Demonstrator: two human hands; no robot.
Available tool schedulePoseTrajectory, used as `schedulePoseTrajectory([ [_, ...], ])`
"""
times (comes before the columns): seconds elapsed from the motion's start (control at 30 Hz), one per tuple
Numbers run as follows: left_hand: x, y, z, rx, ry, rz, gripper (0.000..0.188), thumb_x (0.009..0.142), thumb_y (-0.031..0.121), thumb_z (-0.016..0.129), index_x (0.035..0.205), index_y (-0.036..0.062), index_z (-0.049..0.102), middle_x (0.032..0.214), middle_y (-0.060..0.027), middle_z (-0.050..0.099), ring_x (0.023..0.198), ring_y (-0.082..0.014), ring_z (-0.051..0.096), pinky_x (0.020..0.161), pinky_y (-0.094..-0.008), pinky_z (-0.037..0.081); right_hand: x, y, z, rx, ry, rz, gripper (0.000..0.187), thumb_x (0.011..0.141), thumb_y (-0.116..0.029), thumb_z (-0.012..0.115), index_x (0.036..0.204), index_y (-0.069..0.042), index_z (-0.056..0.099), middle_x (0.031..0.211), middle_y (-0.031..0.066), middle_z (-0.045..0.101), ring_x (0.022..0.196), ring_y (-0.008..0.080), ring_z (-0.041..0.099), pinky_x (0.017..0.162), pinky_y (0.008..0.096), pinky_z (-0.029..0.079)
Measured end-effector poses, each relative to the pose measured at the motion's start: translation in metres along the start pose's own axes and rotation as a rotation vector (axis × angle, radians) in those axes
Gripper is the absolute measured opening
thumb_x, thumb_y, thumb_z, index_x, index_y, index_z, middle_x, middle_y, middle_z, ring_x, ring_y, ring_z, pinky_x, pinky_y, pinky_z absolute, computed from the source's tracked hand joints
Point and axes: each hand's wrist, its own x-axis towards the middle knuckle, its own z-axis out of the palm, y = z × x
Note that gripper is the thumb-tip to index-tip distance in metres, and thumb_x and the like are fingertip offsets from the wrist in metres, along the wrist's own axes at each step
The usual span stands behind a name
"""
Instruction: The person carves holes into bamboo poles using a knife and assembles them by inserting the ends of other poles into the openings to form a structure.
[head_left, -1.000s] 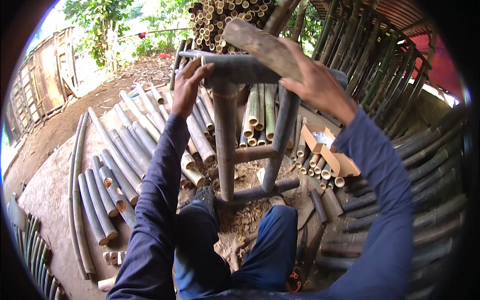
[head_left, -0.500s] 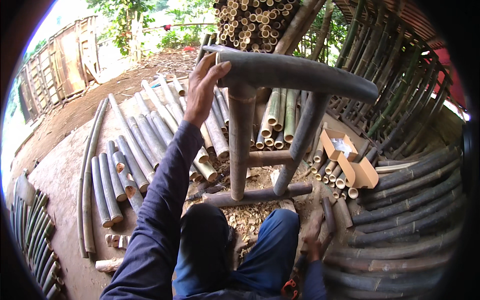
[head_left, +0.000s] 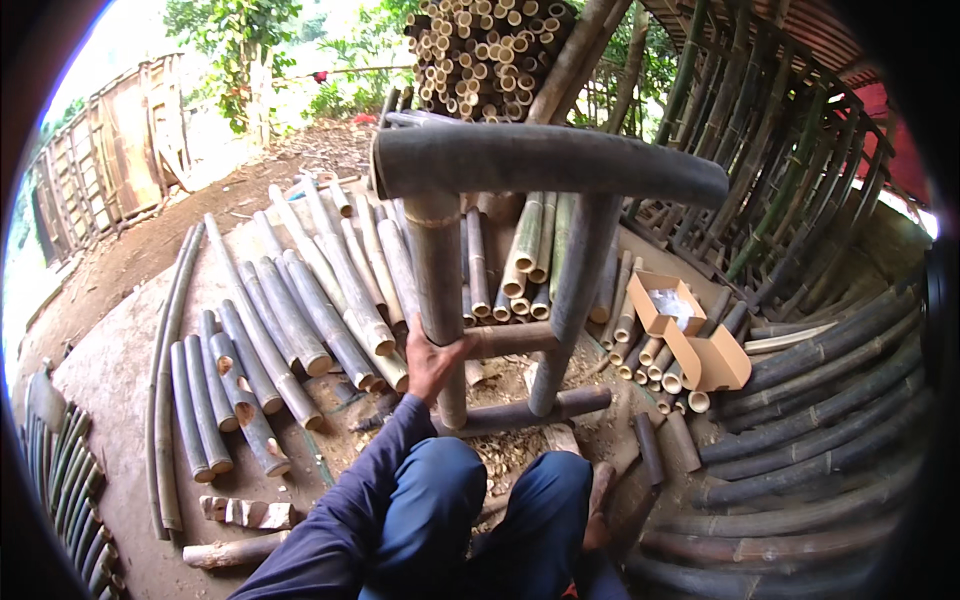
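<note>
A bamboo frame stands upright in front of my knees, with a dark curved top bar point(head_left: 550, 160) on two pale legs. My left hand point(head_left: 435, 362) grips the left leg point(head_left: 440, 280) just where the short crossbar point(head_left: 512, 340) joins it. A second dark bar point(head_left: 545, 408) lies across the foot of the frame. My right hand point(head_left: 597, 515) is low beside my right knee, near the ground, and mostly hidden. I cannot tell whether it holds anything.
Several cut bamboo poles point(head_left: 290, 330) lie side by side on the ground to the left. An open cardboard box point(head_left: 690, 335) sits to the right among short offcuts. Long curved poles point(head_left: 820, 420) lie on the right, and stacked bamboo point(head_left: 490, 50) stands behind.
My left hand slid from the top bar down to the left leg near the crossbar. My right hand left the top of the frame, where it held a flat piece, and dropped beside my knee.
</note>
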Motion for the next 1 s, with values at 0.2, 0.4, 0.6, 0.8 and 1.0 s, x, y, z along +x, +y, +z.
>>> schedulePoseTrajectory([
  [0.2,-0.015,0.003,-0.002,0.056,0.000,0.126,0.066,0.073,0.022,0.092,0.124,0.0003,0.057,0.109,-0.0093,0.068,0.098,-0.0185,0.067,0.088,-0.0354,0.056,-0.021,-0.002,-0.008,0.147,-0.217,-0.041,0.018,0.096,-0.028,0.060,0.107,-0.014,0.064,0.100,0.0109,0.076,0.091,0.0318,0.075,0.080,0.0482,0.058],
  [0.4,-0.016,-0.004,0.021,-0.129,-0.089,0.014,0.063,0.071,0.026,0.094,0.118,-0.0004,0.063,0.110,-0.0101,0.069,0.099,-0.0202,0.068,0.089,-0.0367,0.055,0.012,0.054,0.008,0.405,-0.143,-0.173,0.042,0.090,-0.040,0.068,0.118,-0.010,0.058,0.116,0.0191,0.069,0.112,0.0370,0.067,0.090,0.0510,0.055],
  [0.6,-0.022,-0.010,-0.016,0.056,-0.005,0.130,0.052,0.074,0.017,0.092,0.113,0.0030,0.061,0.101,-0.0038,0.070,0.089,-0.0128,0.067,0.080,-0.0312,0.058,-0.025,0.008,-0.061,0.595,-0.168,-0.312,0.048,0.084,-0.039,0.075,0.114,-0.003,0.059,0.111,0.0242,0.067,0.106,0.0425,0.066,0.089,0.0516,0.053],
  [0.8,-0.010,0.026,0.005,-0.147,0.020,0.040,0.067,0.059,0.027,0.095,0.111,-0.0027,0.065,0.098,-0.0145,0.074,0.088,-0.0239,0.071,0.080,-0.0369,0.059,0.004,0.006,-0.196,0.951,-0.188,-0.552,0.050,0.084,-0.021,0.079,0.125,0.003,0.063,0.111,0.0232,0.067,0.101,0.0404,0.066,0.092,0.0464,0.052],
  [1.0,0.056,0.118,0.013,0.149,0.028,0.296,0.069,0.059,0.030,0.092,0.110,-0.0074,0.065,0.094,-0.0191,0.074,0.082,-0.0281,0.074,0.077,-0.0381,0.061,-0.021,0.008,-0.406,1.101,0.188,-0.817,0.045,0.100,-0.018,0.063,0.137,0.006,0.058,0.129,0.0265,0.064,0.123,0.0371,0.061,0.107,0.0436,0.045],
])
